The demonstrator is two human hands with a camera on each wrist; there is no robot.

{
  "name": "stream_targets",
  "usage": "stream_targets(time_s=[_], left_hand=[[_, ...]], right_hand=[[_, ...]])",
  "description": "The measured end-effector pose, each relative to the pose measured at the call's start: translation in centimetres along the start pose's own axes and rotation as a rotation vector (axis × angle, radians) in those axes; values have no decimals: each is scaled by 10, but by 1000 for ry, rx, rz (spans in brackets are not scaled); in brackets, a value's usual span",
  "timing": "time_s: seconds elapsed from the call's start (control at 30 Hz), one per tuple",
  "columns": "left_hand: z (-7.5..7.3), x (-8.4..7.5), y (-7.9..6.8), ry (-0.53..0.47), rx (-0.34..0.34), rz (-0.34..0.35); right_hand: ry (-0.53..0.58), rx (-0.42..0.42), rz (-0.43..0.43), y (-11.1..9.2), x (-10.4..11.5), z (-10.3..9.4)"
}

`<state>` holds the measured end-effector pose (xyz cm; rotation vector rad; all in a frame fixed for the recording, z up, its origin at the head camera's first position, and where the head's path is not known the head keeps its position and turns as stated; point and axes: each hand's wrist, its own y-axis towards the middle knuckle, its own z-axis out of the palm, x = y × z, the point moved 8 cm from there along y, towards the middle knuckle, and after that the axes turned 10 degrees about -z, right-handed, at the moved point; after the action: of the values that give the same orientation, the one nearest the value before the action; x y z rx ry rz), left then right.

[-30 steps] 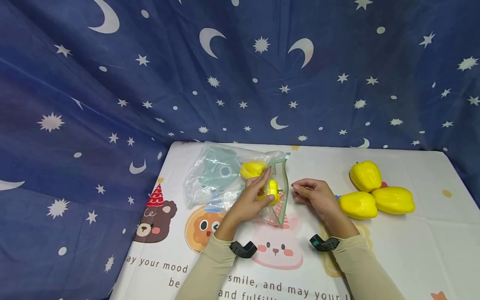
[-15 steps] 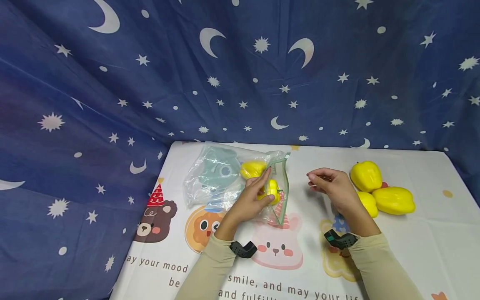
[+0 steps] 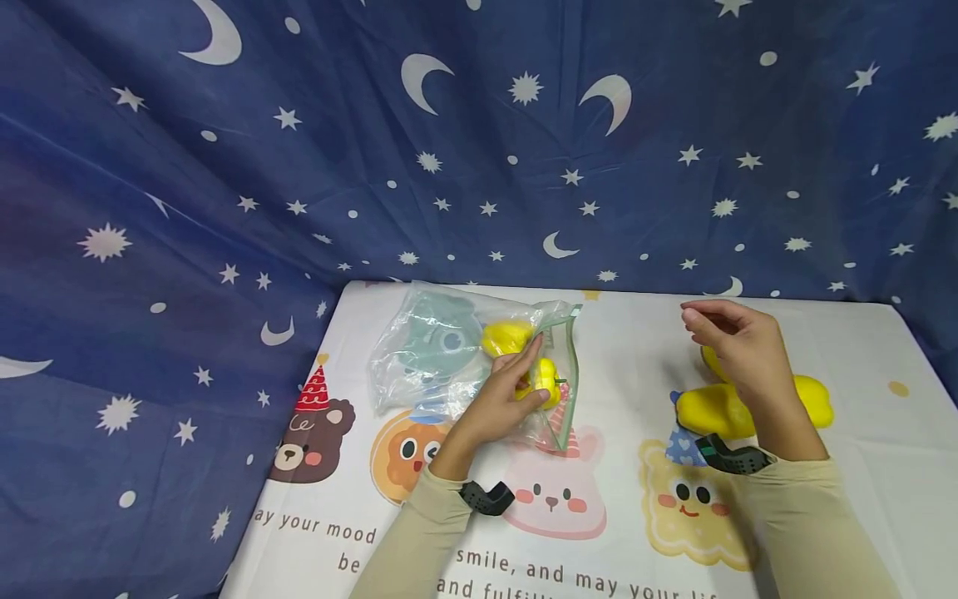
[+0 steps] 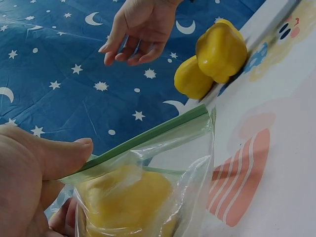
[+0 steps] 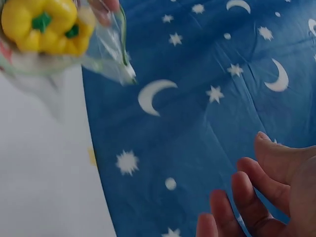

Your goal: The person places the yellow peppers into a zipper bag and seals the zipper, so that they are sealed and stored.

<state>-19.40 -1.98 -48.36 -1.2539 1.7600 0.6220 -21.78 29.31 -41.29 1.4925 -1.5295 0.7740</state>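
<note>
My right hand (image 3: pixel 748 349) hangs over the loose peppers, palm turned left, forearm coming up from the lower right. Below it, the left pepper (image 3: pixel 714 412) shows beside my wrist, the right pepper (image 3: pixel 814 401) sticks out past the other side, and the back pepper (image 3: pixel 713 363) is mostly hidden behind my hand. My right fingers are loosely curved, with a clear gap to the thumb, and empty.

My left hand (image 3: pixel 497 403) lies across the mouth of the clear bag (image 3: pixel 456 387), fingers pointing up and to the right. Inside, the near pepper (image 3: pixel 550 383) sits by my thumb, stem toward the mouth; the far pepper (image 3: pixel 507 337) is just beyond my fingers. My left thumb rests on the green strip (image 4: pixel 143 136), and, though the film blurs it, my fingers seem curled behind, holding the bag's edge.

Under everything is the white cloth (image 3: pixel 636 324), printed with cartoon faces; behind it, the blue curtain (image 3: pixel 479 166) with moons and stars.
</note>
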Motion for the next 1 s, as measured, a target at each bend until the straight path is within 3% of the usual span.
stream_targets(time_s=[0.27, 0.47, 0.8, 1.0], left_hand=[[0, 0, 0, 22, -9, -2], [0, -1, 0, 20, -9, 3], [-1, 1, 0, 26, -7, -16], [-1, 2, 1, 10, -10, -6]], right_hand=[[-278, -80, 20, 5, -11, -40], [-348, -45, 83, 10, -28, -58], [-391, 65, 114, 17, -51, -60], [-449, 149, 89, 21, -66, -55]])
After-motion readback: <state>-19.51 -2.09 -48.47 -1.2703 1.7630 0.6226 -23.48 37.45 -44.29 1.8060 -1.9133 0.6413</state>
